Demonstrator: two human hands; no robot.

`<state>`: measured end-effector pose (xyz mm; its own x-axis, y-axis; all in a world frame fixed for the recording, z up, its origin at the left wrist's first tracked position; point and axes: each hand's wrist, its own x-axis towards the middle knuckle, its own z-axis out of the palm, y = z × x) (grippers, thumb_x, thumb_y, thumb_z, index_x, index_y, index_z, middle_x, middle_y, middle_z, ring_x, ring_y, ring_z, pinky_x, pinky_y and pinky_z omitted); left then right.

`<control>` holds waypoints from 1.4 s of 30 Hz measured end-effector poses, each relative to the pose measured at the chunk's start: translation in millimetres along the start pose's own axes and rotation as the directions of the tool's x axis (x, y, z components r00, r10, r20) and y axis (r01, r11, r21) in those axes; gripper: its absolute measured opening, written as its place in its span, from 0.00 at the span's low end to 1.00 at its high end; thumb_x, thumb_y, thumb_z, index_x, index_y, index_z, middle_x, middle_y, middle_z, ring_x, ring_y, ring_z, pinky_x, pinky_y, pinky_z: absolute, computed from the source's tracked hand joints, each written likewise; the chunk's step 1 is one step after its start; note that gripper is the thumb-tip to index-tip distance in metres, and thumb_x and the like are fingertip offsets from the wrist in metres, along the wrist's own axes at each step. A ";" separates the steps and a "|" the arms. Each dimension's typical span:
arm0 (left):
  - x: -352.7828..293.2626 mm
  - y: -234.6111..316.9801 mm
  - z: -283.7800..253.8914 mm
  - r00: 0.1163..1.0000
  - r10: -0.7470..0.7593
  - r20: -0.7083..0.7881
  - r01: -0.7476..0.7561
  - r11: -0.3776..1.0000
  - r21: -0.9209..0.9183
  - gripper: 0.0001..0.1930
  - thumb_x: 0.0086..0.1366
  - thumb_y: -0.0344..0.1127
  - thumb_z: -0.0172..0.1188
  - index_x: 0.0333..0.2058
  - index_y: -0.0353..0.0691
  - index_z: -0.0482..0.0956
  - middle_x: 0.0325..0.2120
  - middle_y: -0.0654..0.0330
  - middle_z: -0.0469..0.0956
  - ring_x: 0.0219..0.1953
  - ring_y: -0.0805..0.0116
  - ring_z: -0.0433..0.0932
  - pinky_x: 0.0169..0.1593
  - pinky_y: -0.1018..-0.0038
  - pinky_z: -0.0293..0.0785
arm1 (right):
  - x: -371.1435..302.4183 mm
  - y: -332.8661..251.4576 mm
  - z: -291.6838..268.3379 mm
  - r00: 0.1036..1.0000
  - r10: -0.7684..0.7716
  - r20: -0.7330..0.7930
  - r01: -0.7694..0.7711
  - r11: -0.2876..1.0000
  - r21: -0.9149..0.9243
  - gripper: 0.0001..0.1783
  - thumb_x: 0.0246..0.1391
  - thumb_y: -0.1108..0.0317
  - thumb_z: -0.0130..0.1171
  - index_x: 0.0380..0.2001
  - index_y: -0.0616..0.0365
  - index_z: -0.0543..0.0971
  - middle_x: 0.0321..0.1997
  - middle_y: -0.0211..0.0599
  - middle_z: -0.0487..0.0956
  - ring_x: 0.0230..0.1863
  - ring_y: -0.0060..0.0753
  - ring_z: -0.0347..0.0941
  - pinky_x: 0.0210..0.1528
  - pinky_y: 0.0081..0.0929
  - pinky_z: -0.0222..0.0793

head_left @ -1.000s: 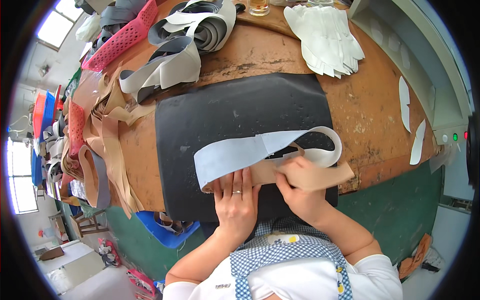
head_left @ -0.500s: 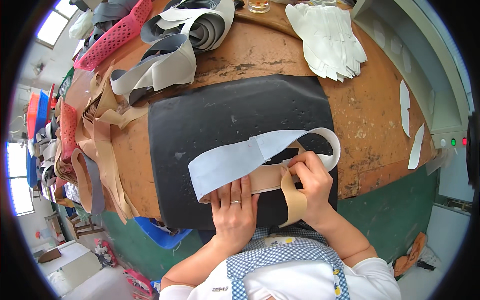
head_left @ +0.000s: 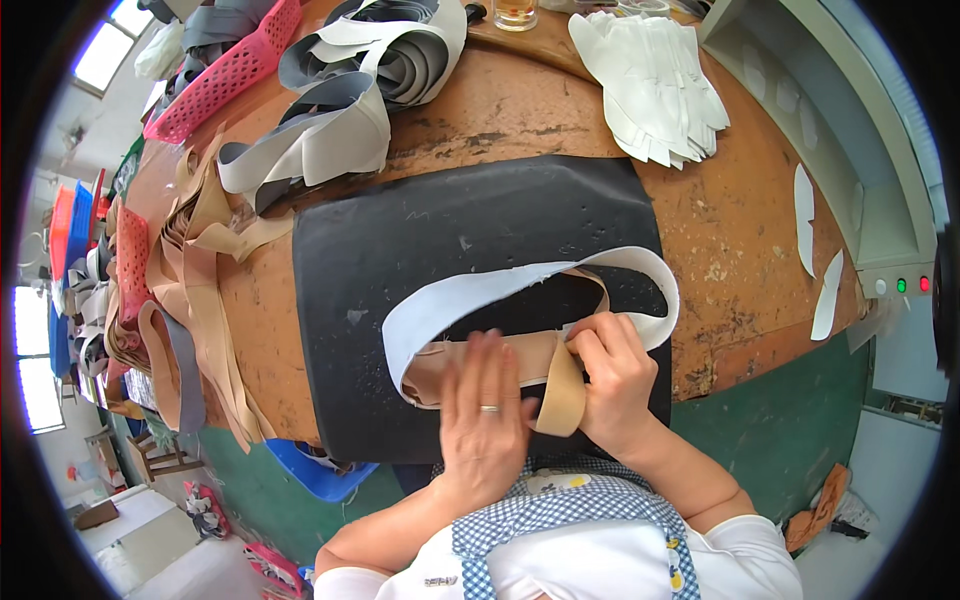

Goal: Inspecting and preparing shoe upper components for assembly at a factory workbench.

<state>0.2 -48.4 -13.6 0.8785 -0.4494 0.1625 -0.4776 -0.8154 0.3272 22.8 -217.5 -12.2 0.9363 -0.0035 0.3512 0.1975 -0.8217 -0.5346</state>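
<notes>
A looped band (head_left: 455,298), pale blue-white on one face and tan on the other, stands on the black mat (head_left: 400,240) in front of me. My left hand (head_left: 480,415) lies with fingers stretched over the tan part on the near side of the loop; its fingertips are a little blurred. At the near right of the loop, my right hand (head_left: 615,375) pinches a loose tan strip (head_left: 562,392), which hangs in a curl toward me between the two hands. The right fingertips also sit against the band's edge, so the exact grip there is partly hidden.
Grey-white rolled bands (head_left: 350,110) lie at the far left of the wooden table (head_left: 520,110), above tan strips (head_left: 195,270). A stack of white cut pieces (head_left: 650,85) lies far right. A grey machine housing (head_left: 880,180) borders the right; a blue basin (head_left: 320,475) sits below the table.
The upper pale side of the loop has lifted and opened, baring the tan inside. My left hand has moved right and farther onto the tan part. The right hand still pinches the strip.
</notes>
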 end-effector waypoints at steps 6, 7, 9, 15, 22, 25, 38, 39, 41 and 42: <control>11.5 2.6 9.3 0.968 0.112 0.225 -0.084 0.988 -0.128 0.39 0.66 0.45 0.54 0.68 0.23 0.54 0.70 0.34 0.50 0.74 0.40 0.48 0.74 0.50 0.41 | -0.8 4.1 -7.2 0.998 -0.058 0.000 0.058 0.998 -0.004 0.10 0.36 0.75 0.63 0.28 0.61 0.77 0.34 0.36 0.76 0.35 0.38 0.76 0.27 0.29 0.73; 10.9 2.5 9.5 0.969 0.107 0.225 -0.076 0.987 -0.142 0.41 0.66 0.47 0.55 0.68 0.23 0.54 0.70 0.34 0.50 0.74 0.40 0.47 0.74 0.51 0.40 | 2.0 0.3 -11.6 1.000 -0.009 -0.014 0.010 1.000 0.027 0.09 0.40 0.75 0.64 0.28 0.60 0.77 0.34 0.36 0.76 0.32 0.38 0.77 0.25 0.30 0.72; 11.0 3.8 9.3 0.970 0.094 0.226 -0.053 0.982 -0.182 0.42 0.67 0.48 0.55 0.68 0.23 0.53 0.70 0.34 0.50 0.74 0.40 0.47 0.74 0.50 0.41 | 5.0 -1.8 -17.1 0.999 0.044 -0.026 -0.043 0.998 0.053 0.08 0.43 0.75 0.65 0.28 0.60 0.77 0.33 0.36 0.76 0.30 0.38 0.78 0.24 0.30 0.72; 10.4 2.5 7.7 0.966 0.081 0.244 -0.036 0.983 -0.182 0.49 0.60 0.53 0.63 0.68 0.23 0.53 0.71 0.36 0.50 0.75 0.44 0.47 0.75 0.52 0.38 | 3.2 10.2 -19.5 0.993 0.111 0.029 -0.114 0.980 0.164 0.08 0.52 0.76 0.66 0.26 0.61 0.76 0.22 0.35 0.73 0.17 0.30 0.73 0.19 0.25 0.66; 10.3 1.2 9.5 0.962 0.079 0.261 -0.032 0.983 -0.180 0.47 0.60 0.53 0.63 0.68 0.26 0.55 0.70 0.39 0.53 0.74 0.45 0.49 0.74 0.52 0.40 | -4.8 14.7 -11.4 0.992 0.126 0.002 -0.125 0.984 0.130 0.11 0.46 0.77 0.67 0.23 0.59 0.73 0.22 0.35 0.70 0.17 0.35 0.71 0.19 0.29 0.66; 9.7 0.0 11.8 0.967 0.082 0.243 -0.041 0.985 -0.170 0.46 0.61 0.53 0.62 0.69 0.29 0.56 0.70 0.41 0.54 0.73 0.46 0.51 0.74 0.51 0.41 | -5.1 15.2 -8.3 0.995 0.095 -0.015 -0.093 0.992 0.088 0.11 0.43 0.77 0.67 0.22 0.59 0.72 0.21 0.36 0.69 0.17 0.38 0.71 0.18 0.31 0.66; 14.0 1.8 6.9 0.956 0.085 0.281 -0.023 0.976 -0.216 0.39 0.60 0.48 0.65 0.70 0.54 0.63 0.71 0.36 0.48 0.74 0.38 0.48 0.73 0.48 0.41 | -5.3 15.6 -13.8 0.999 0.039 0.023 -0.039 0.999 0.004 0.10 0.48 0.77 0.67 0.25 0.63 0.73 0.24 0.38 0.71 0.19 0.38 0.72 0.19 0.31 0.66; 13.0 0.9 6.6 0.952 0.103 0.289 -0.046 0.979 -0.197 0.39 0.60 0.48 0.65 0.70 0.55 0.63 0.71 0.35 0.48 0.74 0.38 0.48 0.72 0.47 0.41 | -7.1 15.5 -17.7 0.995 0.075 0.061 -0.077 0.997 0.031 0.09 0.48 0.77 0.67 0.27 0.64 0.75 0.27 0.40 0.74 0.21 0.40 0.74 0.21 0.31 0.69; 12.3 0.3 5.2 0.947 0.122 0.296 -0.070 0.981 -0.180 0.39 0.60 0.49 0.66 0.70 0.56 0.64 0.71 0.34 0.48 0.73 0.37 0.48 0.72 0.46 0.42 | -3.0 10.4 -33.8 0.988 0.099 0.118 -0.112 0.988 0.107 0.07 0.48 0.79 0.65 0.31 0.65 0.77 0.33 0.43 0.74 0.27 0.41 0.76 0.26 0.31 0.72; 13.6 0.5 4.1 0.950 0.131 0.285 -0.076 0.978 -0.194 0.39 0.60 0.49 0.66 0.69 0.55 0.64 0.71 0.34 0.48 0.73 0.36 0.48 0.72 0.45 0.42 | 0.2 8.8 -42.7 0.978 0.118 0.174 -0.150 0.972 0.181 0.09 0.49 0.81 0.62 0.36 0.66 0.78 0.39 0.45 0.75 0.32 0.42 0.79 0.32 0.30 0.75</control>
<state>11.8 -56.4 -15.1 0.7675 -0.6373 -0.0685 -0.5313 -0.6923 0.4882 12.3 -249.0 15.9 0.9892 -0.0013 0.1465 0.1044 -0.6951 -0.7113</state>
